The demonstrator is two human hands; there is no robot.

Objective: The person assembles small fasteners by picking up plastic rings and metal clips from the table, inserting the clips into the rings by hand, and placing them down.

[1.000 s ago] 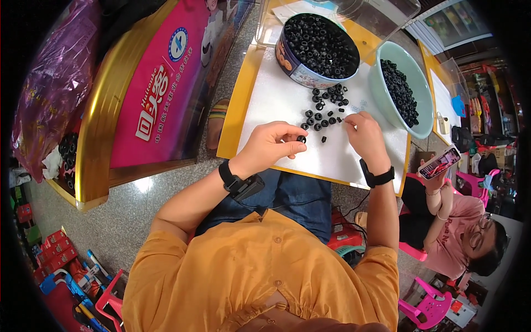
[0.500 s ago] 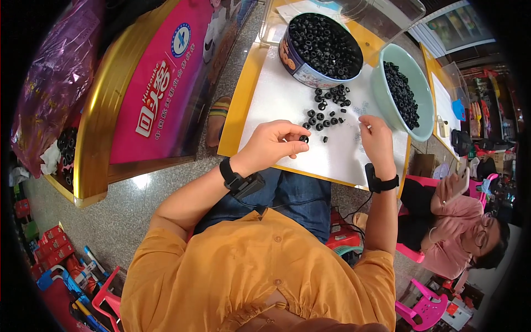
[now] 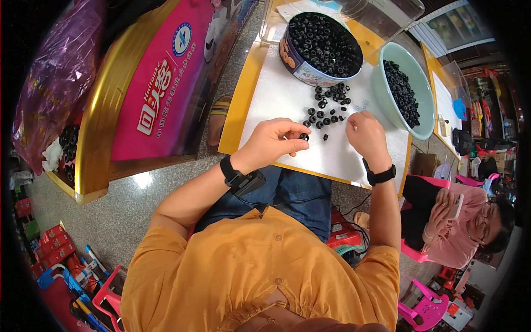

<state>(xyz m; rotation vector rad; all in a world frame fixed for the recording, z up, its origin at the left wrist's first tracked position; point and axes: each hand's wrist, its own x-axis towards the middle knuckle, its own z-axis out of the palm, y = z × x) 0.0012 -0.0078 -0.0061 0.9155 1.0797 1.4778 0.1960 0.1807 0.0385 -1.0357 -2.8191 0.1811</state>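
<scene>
Left hand [image 3: 271,145] pinches one black ring [image 3: 303,136]; right hand [image 3: 366,135] curled, fingertips together, contents unclear. About twenty loose rings [image 3: 327,108] on white board [image 3: 287,97]. One round tin [image 3: 321,50], one green bowl [image 3: 406,91], both ring-filled.

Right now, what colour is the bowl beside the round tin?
Pale mint green bowl, holding small black rings; the head view shows it.

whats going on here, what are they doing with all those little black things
A person sits at a white-topped table sorting small black rings. The left hand pinches one ring between thumb and fingertips. The right hand hovers beside a loose pile of rings on the table. Behind the pile stand a round tin full of rings and a pale green bowl partly filled. Another person sits to the right on a pink chair.
</scene>
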